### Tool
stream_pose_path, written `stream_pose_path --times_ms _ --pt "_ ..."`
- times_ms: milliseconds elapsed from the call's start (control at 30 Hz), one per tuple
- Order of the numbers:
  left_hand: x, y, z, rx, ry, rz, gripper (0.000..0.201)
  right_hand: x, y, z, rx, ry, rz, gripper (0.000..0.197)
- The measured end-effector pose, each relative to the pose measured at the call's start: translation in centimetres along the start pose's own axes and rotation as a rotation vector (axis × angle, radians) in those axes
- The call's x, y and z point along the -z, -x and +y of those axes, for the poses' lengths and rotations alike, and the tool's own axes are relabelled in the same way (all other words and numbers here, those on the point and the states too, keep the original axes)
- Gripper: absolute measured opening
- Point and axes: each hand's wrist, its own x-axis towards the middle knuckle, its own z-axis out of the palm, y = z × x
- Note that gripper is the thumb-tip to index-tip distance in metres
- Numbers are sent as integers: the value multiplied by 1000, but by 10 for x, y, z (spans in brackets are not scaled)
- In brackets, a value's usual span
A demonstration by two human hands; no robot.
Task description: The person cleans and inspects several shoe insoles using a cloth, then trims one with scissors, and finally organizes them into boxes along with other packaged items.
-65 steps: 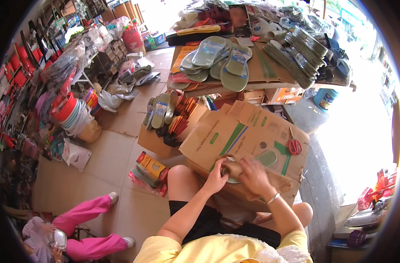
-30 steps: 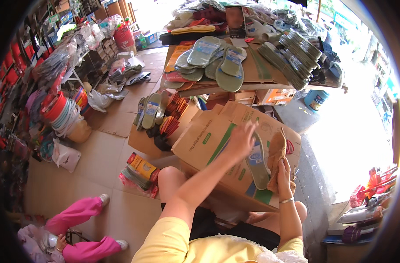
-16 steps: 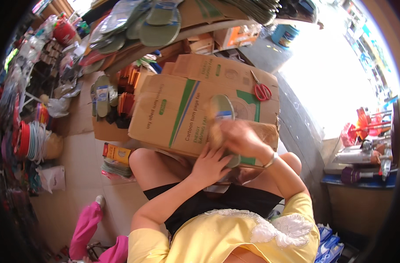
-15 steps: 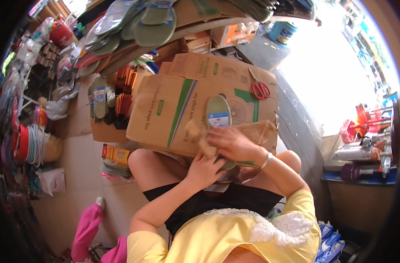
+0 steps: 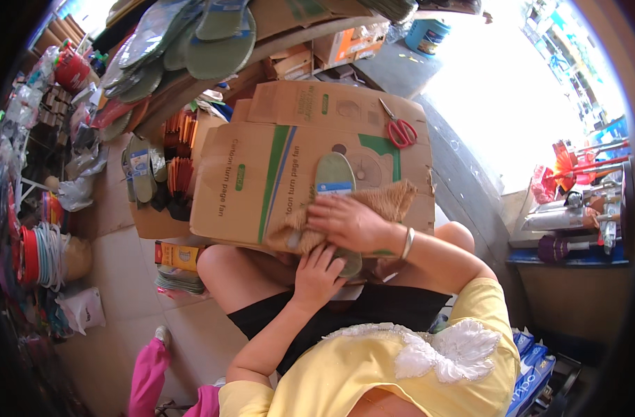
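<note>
A green insole [image 5: 336, 169] with a blue and white paper band lies lengthwise on a large cardboard box [image 5: 251, 160] in front of my knees. Across its middle is a rough brown cloth [image 5: 394, 199], bunched on the left and spread to the right. My right hand [image 5: 351, 221] presses on the cloth, its fingers over the insole's band; their grip is partly hidden. Close below, my left hand [image 5: 317, 278] holds the insole's near end, fingers against its left edge and the cloth. Red-handled scissors [image 5: 402, 133] rest at the box's far right.
Overhanging the far left is a shelf with stacked insoles [image 5: 220, 52]. Beside the box stand bundled insoles [image 5: 142, 174] and orange packets [image 5: 180, 177]. A blue bucket [image 5: 427, 36] is far back. Tools [image 5: 567, 219] fill a right-hand stand. A person's pink-trousered leg [image 5: 149, 375] shows lower left.
The blurred cloth now lies flatter, spread leftward under my right hand, which has moved slightly left. My left hand stays by the insole's near end. The whole view has shifted a little.
</note>
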Motion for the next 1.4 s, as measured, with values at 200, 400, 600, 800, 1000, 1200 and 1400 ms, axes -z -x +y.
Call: stream_pose_path --times_ms 200,400,600,800,1000,1200,1400 --pt "17 4 -1 -25 22 88 29 5 7 100 -543 156 312 37" --pt "24 31 -12 802 1180 616 27 15 -6 54 -820 -839 528 23" --pt "-3 34 -13 941 1396 477 34 -20 -24 -62 64 11 192 35" --pt "5 29 -14 916 1444 330 33 -8 -21 65 -367 297 417 35" --pt "-1 37 -23 953 1473 372 34 -26 -33 -60 51 -21 257 35" --pt "11 35 -14 926 1470 367 33 5 -30 24 -411 155 -96 45" --pt "26 54 -19 847 1452 468 30 -7 14 82 -604 401 294 46"
